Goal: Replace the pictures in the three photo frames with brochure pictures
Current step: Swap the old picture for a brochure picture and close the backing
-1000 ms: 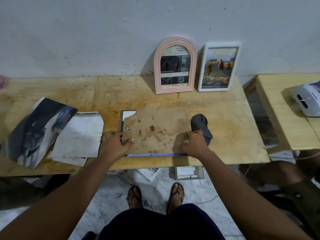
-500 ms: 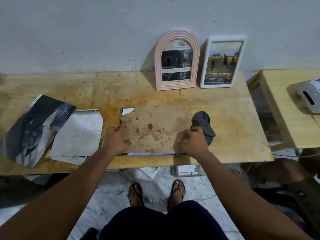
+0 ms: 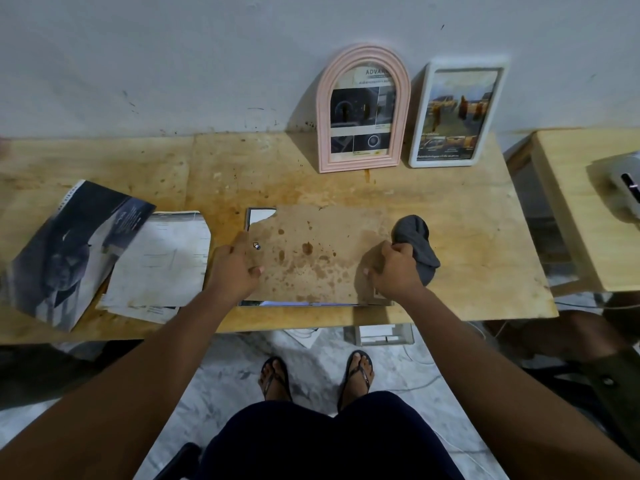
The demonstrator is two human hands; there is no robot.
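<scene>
A third photo frame lies face down at the table's front; its stained brown backing board has a torn upper-left corner showing white beneath. My left hand presses on the board's left edge beside a small metal clip. My right hand rests with curled fingers on the board's right edge, next to a grey cloth; whether it grips the cloth I cannot tell. A pink arched frame and a white rectangular frame stand against the wall, each holding a brochure picture.
A dark brochure and a cut white sheet lie at the left of the wooden table. A second table with a white device stands at the right. A person's leg shows at the lower right.
Both hands have shifted slightly on the backing board, the left one nearer the clip. The camera has tilted a little; the frames at the wall have not moved.
</scene>
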